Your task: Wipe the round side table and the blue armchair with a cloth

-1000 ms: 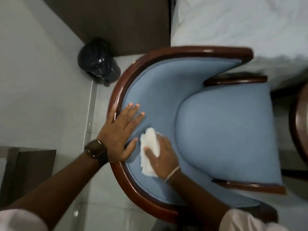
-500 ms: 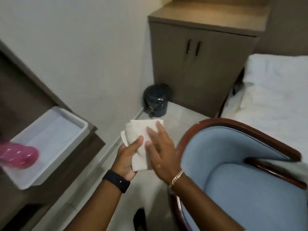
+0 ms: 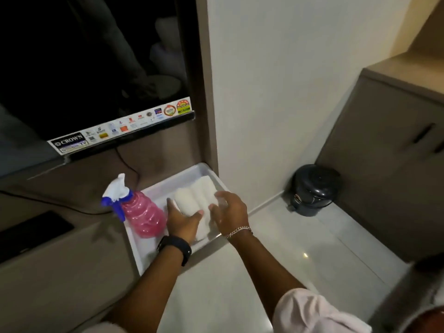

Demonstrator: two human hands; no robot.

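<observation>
Where "CROWN" label (image 3: pixel 72 142) shows.

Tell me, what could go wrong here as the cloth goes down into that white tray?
1. The tray overhangs the counter edge at its near corner; pressing down there might tip it.
2. The pink spray bottle stands in the tray right beside the left hand; a nudge could topple it.
3. The cloth lies loosely rolled between the left hand and the right hand, near the tray's floor-side rim, so it could slip over onto the floor.
</observation>
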